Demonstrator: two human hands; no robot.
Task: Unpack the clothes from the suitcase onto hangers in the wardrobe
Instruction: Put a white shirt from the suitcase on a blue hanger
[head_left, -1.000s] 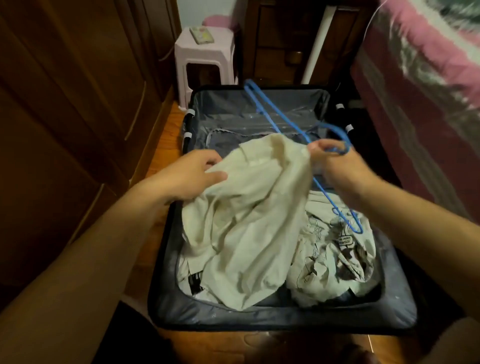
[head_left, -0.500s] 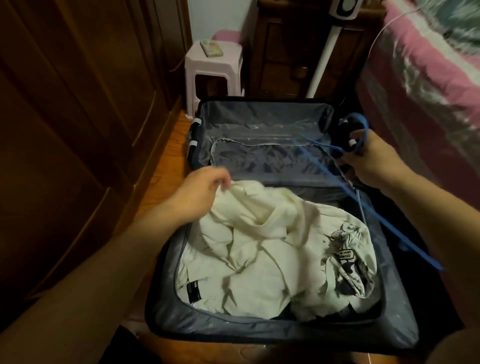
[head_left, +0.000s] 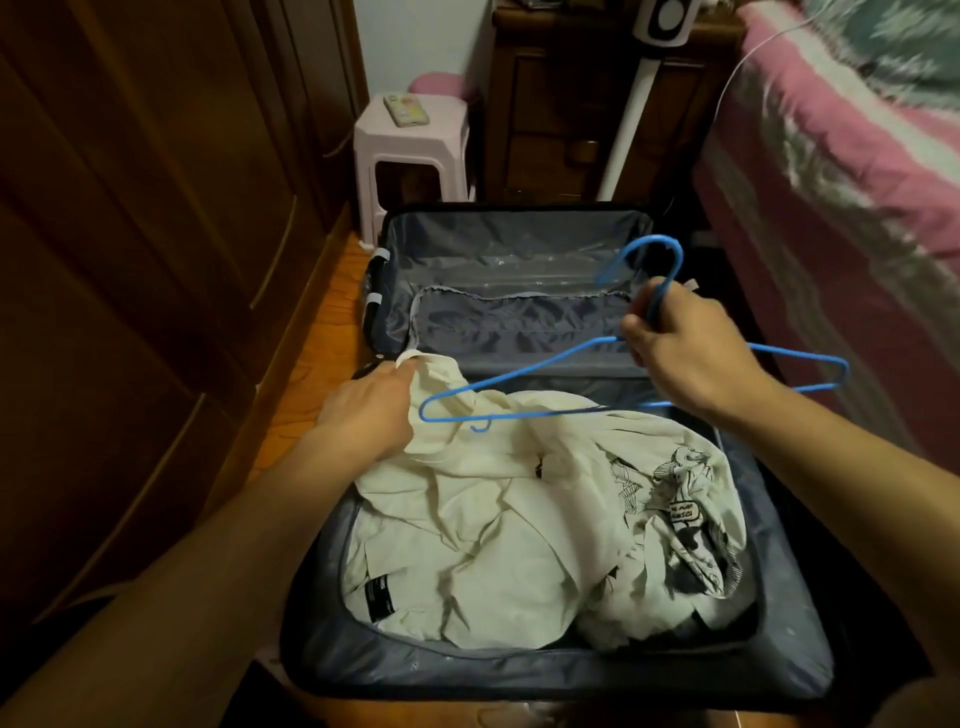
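An open dark suitcase (head_left: 322, 644) lies on the floor, its near half full of crumpled cream clothes. My left hand (head_left: 369, 410) grips the top cream shirt (head_left: 498, 499) at its far left edge. A second cream garment with black cartoon print (head_left: 675, 499) lies to the right of the shirt. My right hand (head_left: 685, 358) grips a blue wire hanger (head_left: 524, 384) by its neck, just under the hook. The hanger hangs level over the far part of the clothes. The brown wooden wardrobe (head_left: 130, 260) stands shut along the left.
A pale pink plastic stool (head_left: 441, 135) with a remote on it stands beyond the suitcase. Behind it are a dark wooden cabinet (head_left: 561, 104) and a white fan pole (head_left: 623, 140). A bed with a pink patterned cover (head_left: 841, 166) runs along the right. Orange floor shows on the left.
The cream shirt has dropped from mid-air back onto the pile. My right hand swung the hanger right, then brought it level over the clothes. My left hand moved to the shirt's far left edge.
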